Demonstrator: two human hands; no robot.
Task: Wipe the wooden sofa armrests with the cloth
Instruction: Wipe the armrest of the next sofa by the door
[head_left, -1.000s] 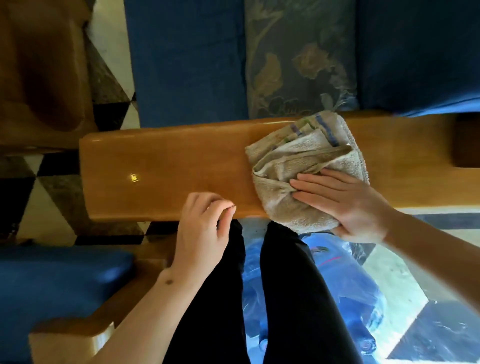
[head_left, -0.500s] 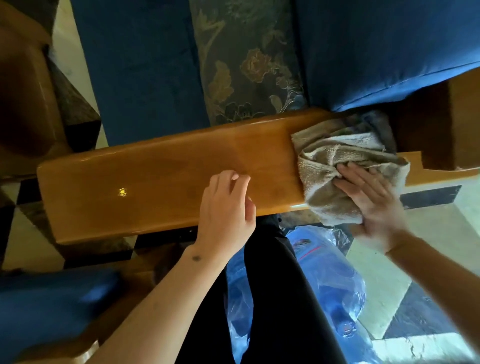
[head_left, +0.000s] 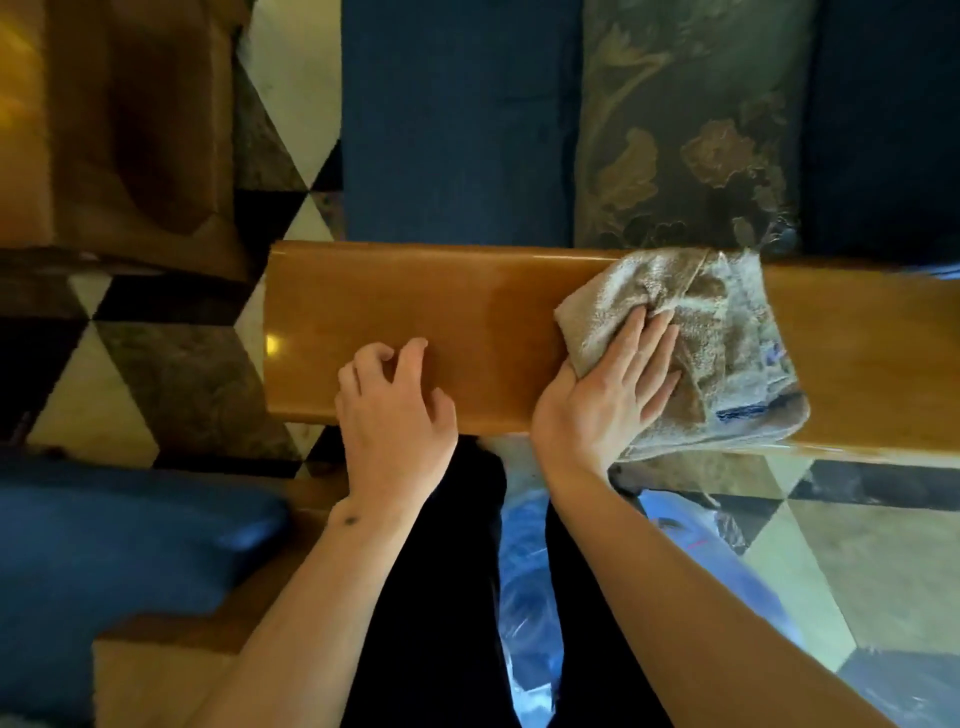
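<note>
Cloth (head_left: 727, 332), crumpled beige terry, lies under flat right hand (head_left: 608, 395) on armrest (head_left: 415, 312).

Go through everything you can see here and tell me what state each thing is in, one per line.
cloth: crumpled, lying on the armrest under the right hand
wooden armrest: glossy, with a darker patch left of the cloth
right hand: fingers straight, pressing flat on the cloth
left hand: fingers loosely curled, fingertips resting on the armrest, holding nothing
floral cushion: upright against the blue sofa cushions
</note>
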